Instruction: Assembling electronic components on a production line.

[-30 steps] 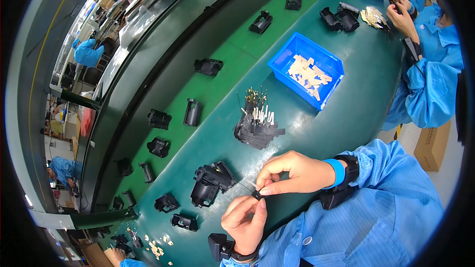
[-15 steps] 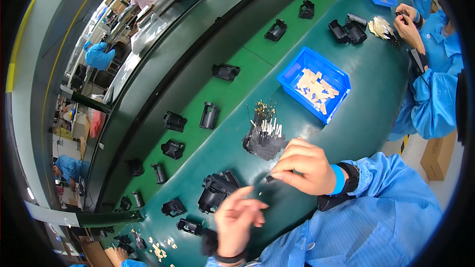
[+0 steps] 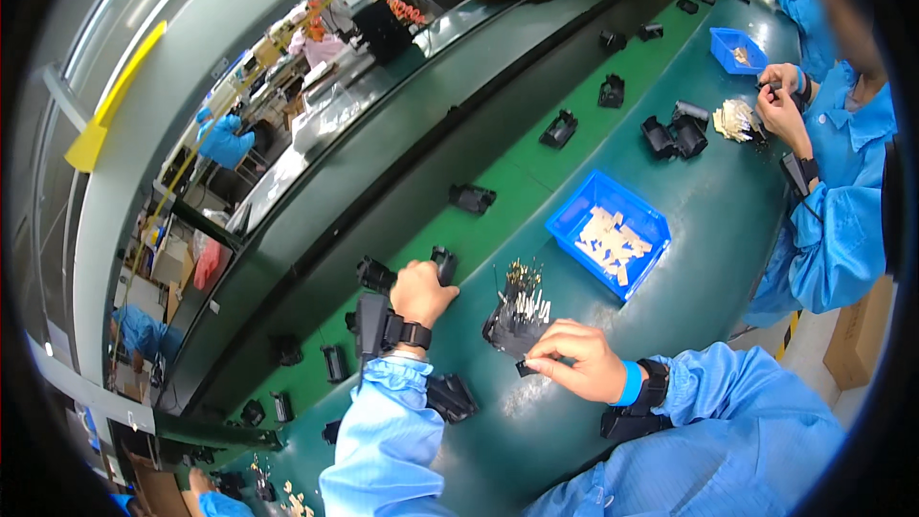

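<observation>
Was brightly lit, with whitish glare on the worktable (image 3: pixel 522 410) and shadow along the far side of the green belt (image 3: pixel 522 187). Bent straight edges into arcs, blackened at the rim, softened in the distance.

From close above, a head-worn fisheye camera is facing down past the bare left hand (image 3: pixel 421 294) and bare right hand (image 3: pixel 579 361).

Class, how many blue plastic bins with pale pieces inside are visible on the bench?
2: one near bin beyond the person's right hand, one far bin near a co-worker's hands. More may be hidden at the far end of the bench.
</observation>
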`<action>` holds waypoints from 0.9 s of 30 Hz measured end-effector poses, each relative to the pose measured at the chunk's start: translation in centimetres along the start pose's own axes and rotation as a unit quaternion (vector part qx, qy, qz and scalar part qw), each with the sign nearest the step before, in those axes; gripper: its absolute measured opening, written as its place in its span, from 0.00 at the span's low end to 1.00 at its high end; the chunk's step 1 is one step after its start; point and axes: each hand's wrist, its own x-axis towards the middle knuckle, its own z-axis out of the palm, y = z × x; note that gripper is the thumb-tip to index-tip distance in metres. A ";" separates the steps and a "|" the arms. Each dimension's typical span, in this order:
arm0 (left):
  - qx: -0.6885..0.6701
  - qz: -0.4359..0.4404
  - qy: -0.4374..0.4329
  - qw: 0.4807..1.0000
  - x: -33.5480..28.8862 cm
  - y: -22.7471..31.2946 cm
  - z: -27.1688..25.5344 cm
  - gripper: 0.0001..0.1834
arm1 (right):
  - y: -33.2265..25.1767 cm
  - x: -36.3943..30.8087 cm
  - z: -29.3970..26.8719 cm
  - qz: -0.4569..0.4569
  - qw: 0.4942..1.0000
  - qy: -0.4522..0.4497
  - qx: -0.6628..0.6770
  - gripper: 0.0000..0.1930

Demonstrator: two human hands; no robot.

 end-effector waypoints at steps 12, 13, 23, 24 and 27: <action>-0.734 -0.033 -0.055 0.676 -10.4 2.7 -10.9 0.08 | -0.2 -0.3 -1.1 0.108 0.981 0.062 0.149 0.03; -0.779 -0.024 -0.063 0.623 -12.5 3.4 -10.7 0.11 | -0.1 -0.2 -1.5 0.155 0.965 0.066 0.202 0.03; -0.928 -0.096 -0.057 0.356 -22.4 6.3 -0.7 0.23 | -1.7 -0.6 -0.5 0.300 0.796 0.012 0.527 0.05; -0.931 -0.090 -0.047 0.349 -22.4 6.4 0.1 0.23 | -1.8 -0.7 -0.3 0.284 0.800 -0.006 0.529 0.05; -0.941 -0.088 -0.038 0.324 -22.0 7.5 0.7 0.21 | -2.1 -1.1 0.0 0.259 0.807 -0.035 0.530 0.04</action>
